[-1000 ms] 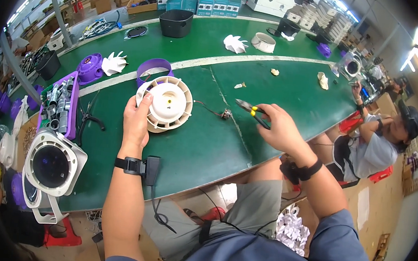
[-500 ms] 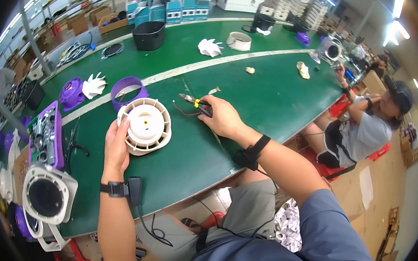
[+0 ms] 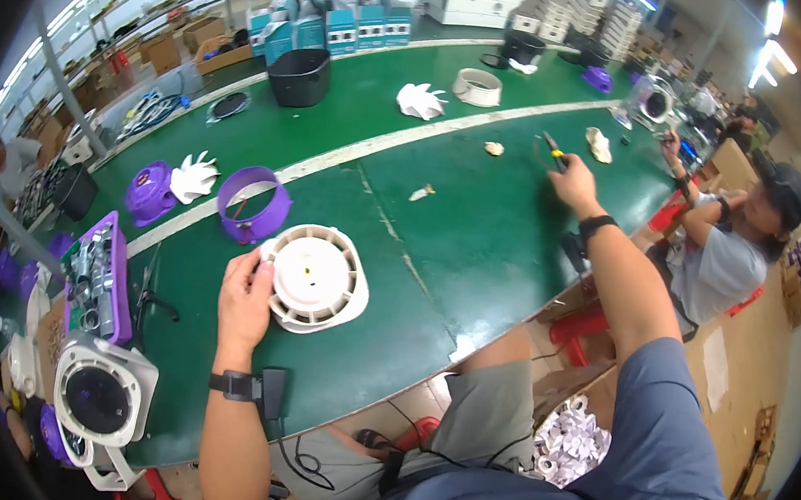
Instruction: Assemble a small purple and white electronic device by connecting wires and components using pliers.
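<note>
At far left: white unit (image 3: 94, 397), dark disc already fitted. Purple tray (image 3: 120, 275), metal parts inside. White blades (image 3: 194, 178), loose. Purple ring (image 3: 273, 218), separate. Your left hand (image 3: 244, 298) pinches the housing (image 3: 312, 276), on the bench (image 3: 479, 219): ribbed face in place, no blades showing. Your right hand (image 3: 575, 184), well apart, wraps the pliers (image 3: 554, 150).
</note>
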{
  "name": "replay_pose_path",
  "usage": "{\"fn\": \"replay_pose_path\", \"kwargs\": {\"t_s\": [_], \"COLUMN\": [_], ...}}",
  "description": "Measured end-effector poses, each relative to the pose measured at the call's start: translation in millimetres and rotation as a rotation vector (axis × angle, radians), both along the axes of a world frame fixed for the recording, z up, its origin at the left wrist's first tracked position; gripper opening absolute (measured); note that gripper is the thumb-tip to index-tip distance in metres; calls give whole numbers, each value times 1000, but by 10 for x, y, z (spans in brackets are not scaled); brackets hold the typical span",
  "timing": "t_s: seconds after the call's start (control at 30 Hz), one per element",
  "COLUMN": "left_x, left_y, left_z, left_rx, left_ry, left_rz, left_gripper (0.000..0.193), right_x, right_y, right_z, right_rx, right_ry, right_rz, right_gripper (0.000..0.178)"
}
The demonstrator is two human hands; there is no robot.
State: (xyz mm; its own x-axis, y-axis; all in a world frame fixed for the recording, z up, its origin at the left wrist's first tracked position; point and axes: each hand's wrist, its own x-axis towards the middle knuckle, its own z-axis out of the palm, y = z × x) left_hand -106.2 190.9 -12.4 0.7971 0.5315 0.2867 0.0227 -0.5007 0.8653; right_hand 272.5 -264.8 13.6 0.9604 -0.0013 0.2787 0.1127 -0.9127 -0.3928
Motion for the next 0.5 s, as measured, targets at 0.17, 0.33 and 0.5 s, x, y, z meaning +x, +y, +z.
{"fn": "replay_pose_path", "kwargs": {"t_s": [0.17, 0.33, 0.5], "left_x": [125, 107, 112], "left_y": [-104, -24, 21], "left_z": [30, -16, 16], "left_rx": [46, -177, -136], "left_ry": [-11, -50, -122], "left_rz": [30, 135, 308], "left_gripper": [32, 25, 30], "right_x": [73, -577, -1676], "right_y": [-255, 917, 2243], "right_z": [76, 671, 1226], "right_rx": [-222, -41, -186], "right_ry": [-64, -82, 126], "right_rz": [35, 478, 1020], "right_gripper": [45, 40, 44]}}
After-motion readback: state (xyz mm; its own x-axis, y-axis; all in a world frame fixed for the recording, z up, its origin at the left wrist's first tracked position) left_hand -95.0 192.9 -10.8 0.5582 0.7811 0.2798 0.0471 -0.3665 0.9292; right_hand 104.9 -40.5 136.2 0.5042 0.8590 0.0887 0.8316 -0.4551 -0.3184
